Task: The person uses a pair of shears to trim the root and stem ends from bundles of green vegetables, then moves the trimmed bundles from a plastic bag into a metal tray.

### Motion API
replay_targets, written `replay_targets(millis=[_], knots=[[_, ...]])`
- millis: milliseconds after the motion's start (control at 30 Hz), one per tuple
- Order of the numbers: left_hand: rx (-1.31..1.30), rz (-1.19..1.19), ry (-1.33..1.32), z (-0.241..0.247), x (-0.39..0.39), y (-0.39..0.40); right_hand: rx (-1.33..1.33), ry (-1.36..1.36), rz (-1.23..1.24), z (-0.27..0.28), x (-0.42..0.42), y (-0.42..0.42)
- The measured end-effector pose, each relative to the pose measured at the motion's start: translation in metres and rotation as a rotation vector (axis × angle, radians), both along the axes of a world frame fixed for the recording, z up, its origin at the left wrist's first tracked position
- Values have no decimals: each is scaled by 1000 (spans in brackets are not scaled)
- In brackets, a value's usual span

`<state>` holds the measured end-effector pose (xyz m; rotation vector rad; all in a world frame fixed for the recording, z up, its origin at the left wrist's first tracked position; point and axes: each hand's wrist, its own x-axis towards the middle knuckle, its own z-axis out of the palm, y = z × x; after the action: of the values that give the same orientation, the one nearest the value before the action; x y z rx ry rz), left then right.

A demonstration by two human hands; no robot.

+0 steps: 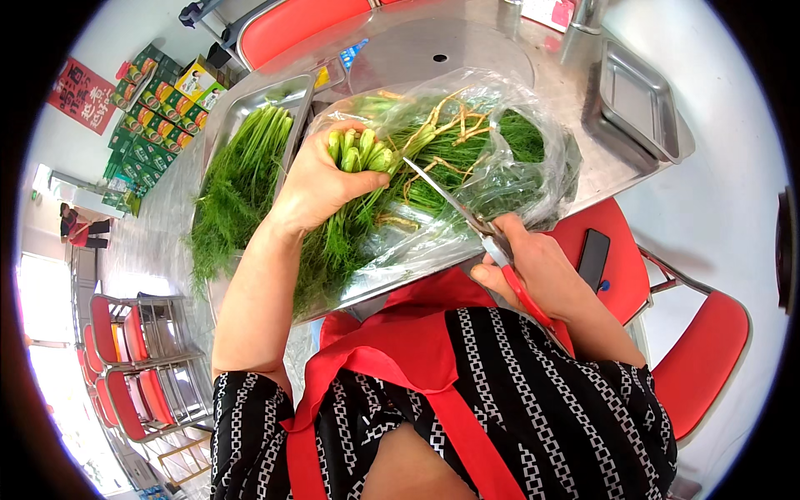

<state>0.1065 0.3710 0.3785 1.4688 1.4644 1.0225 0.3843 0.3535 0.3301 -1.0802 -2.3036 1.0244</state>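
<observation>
My left hand (331, 172) grips a bunch of feathery green herb (359, 152), probably fennel or dill, its pale stem ends facing up and its fronds hanging below. In my right hand (531, 265) is a pair of scissors (494, 244) with red handles. Their blades point up and left, the tip near the bunch; whether they touch it I cannot tell. Behind the blades, more herb with tan roots (462, 122) lies on and in a clear plastic bag (519, 190). Left of my left hand, a steel tray (304, 103) holds rootless-looking herb stalks (250, 150).
A steel table (569, 140) carries all this. Steel trays (637, 100) stand at its right end. A phone (593, 259) lies on a red chair (615, 250) beside me. Stacked cartons (156, 119), piled folding chairs (137, 362) and another person (81, 226) are off to the left.
</observation>
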Motion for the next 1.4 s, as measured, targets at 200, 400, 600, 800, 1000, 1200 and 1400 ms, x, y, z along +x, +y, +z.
replay_targets(millis=[200,400,600,800,1000,1200,1400], knots=[[1,-1,-1,-3,0,-1,16,-7,0,1,-2,1],[-9,37,-20,-1,-2,-3,26,-42,-7,2,-3,0],[-13,-2,23,-3,1,-1,14,-19,2,4,-5,2],[-29,5,75,-4,-1,-2,5,-17,-25,-5,-8,5],[160,145,-107,32,-19,-13,-166,96,-120,-4,-4,5],[440,170,-836,85,-97,-23,-203,176,-51,2,-9,3],[513,102,-1298,75,-150,-19,-191,131,-71,-5,-11,4]])
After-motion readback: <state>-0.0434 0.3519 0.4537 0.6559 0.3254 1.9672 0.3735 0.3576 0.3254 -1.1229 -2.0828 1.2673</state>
